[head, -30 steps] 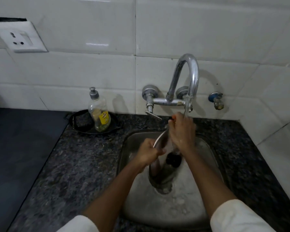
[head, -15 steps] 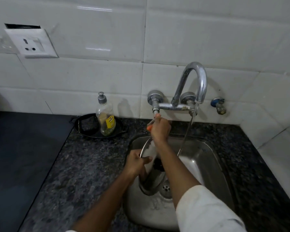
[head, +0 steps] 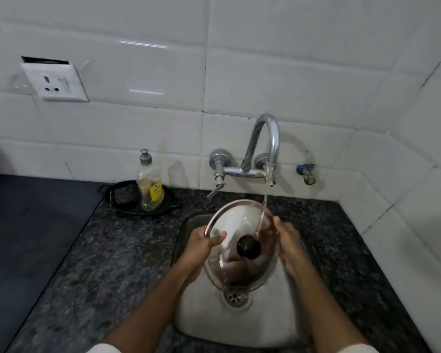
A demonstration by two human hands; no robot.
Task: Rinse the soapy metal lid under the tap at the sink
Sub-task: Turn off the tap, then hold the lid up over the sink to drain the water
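A round metal lid [head: 236, 225] with a black knob [head: 248, 247] faces me, tilted over the steel sink [head: 239, 324]. My left hand [head: 201, 244] grips its left rim, thumb on the top face. My right hand [head: 289, 242] holds the right rim. Water runs from the curved chrome tap [head: 265, 141] and strikes the lid's upper right part, then flows down across it. The drain [head: 236, 298] shows just below the lid's lower edge.
A dish soap bottle [head: 150, 182] stands in a black pan [head: 127, 200] on the dark granite counter [head: 112, 263], left of the sink. The tap's lever [head: 215, 191] points down-left. A small blue valve [head: 306, 171] and a wall socket [head: 54, 82] sit on the white tiles.
My right hand left the tap lever and took the lid's right rim. The lid turned from edge-on to knob side facing me, and the water stream now falls on it.
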